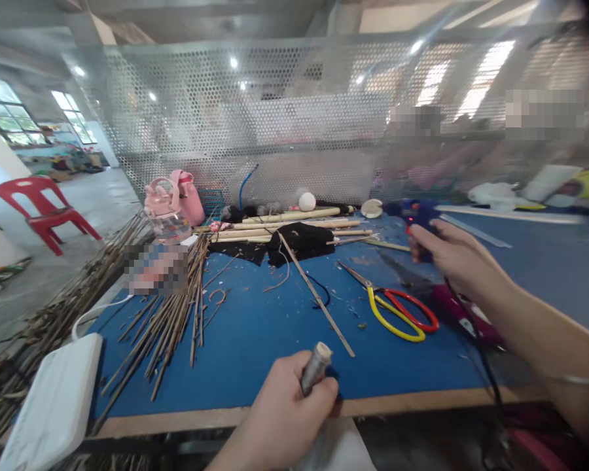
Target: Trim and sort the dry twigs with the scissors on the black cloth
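At the front edge of the blue table, my left hand (294,405) is closed round a grey-wrapped stick (315,370) with a pale end pointing up. Over the right side, my right hand (442,245) grips a dark blue glue gun (422,219), blurred, with a small red light and a long pale glue stick (500,214) reaching out behind it to the right. Scissors (397,307) with one yellow and one red handle lie below and left of my right hand. A thin wooden strip (317,294) lies slantwise between the hands.
Thin brown twigs (177,320) cover the left of the blue table (255,340). Behind are black cloth (299,242), pale sticks, a white ball (307,201) and pink bottles (191,199). A white power bank (53,399) sits front left; a purple tool (471,317) lies right.
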`<control>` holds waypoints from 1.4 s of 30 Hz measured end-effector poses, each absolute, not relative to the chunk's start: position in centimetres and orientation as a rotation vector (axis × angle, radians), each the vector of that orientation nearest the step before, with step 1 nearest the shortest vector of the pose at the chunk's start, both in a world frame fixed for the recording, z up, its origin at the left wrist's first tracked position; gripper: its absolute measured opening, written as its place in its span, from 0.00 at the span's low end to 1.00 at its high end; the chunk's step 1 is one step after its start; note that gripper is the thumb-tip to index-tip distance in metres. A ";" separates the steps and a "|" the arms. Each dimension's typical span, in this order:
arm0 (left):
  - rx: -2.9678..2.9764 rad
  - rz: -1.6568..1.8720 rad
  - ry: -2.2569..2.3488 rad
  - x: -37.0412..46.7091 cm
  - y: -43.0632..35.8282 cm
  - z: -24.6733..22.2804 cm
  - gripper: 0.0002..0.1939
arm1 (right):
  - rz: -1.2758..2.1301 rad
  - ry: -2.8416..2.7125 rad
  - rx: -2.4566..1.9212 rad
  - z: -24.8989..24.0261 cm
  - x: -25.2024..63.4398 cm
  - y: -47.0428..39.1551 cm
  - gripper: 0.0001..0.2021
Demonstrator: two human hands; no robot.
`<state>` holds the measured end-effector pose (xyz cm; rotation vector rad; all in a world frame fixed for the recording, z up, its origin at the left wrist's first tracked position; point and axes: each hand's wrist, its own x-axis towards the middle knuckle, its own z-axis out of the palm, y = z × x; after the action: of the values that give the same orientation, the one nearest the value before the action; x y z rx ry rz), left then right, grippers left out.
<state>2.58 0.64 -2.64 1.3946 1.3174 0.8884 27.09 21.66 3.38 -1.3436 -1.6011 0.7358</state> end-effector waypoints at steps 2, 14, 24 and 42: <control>1.388 0.888 1.310 2.5 0.6 -2.6 0.13 | 1.040 -1.424 -1.192 2.9 26.6 18.8 0.15; 1.369 0.923 1.262 2.0 1.0 -3.3 0.15 | 1.514 -1.795 -0.985 -1.0 25.5 9.6 0.22; 1.331 0.898 1.237 1.9 1.0 -3.3 0.17 | 1.471 -1.778 -0.825 0.1 27.2 5.8 0.17; 1.377 0.919 1.249 2.1 1.1 -3.2 0.17 | 1.111 -2.104 -0.979 -1.4 28.3 6.1 0.17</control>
<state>2.12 1.07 -3.16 1.3768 1.2492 0.9189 28.28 6.09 -1.42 -0.9785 -2.1044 1.1109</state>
